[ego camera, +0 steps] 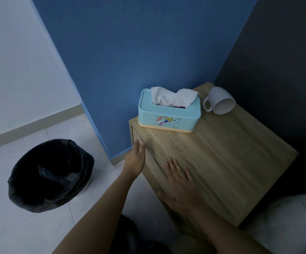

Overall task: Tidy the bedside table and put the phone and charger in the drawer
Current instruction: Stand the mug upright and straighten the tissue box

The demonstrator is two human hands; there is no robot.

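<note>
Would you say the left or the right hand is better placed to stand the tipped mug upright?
Probably the right hand: it lies flat on the bedside table top, on the mug's side. The left hand is at the table's left front edge, farther away.

Matt wood-grain bedside table (221, 158), glossy tissue box (168, 118)

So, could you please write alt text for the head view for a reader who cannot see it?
A person's left hand presses the front edge of a wooden bedside table while the right hand lies flat on top. At the back stand a blue tissue box and a white mug tipped on its side; a black-lined bin sits on the floor.
</note>
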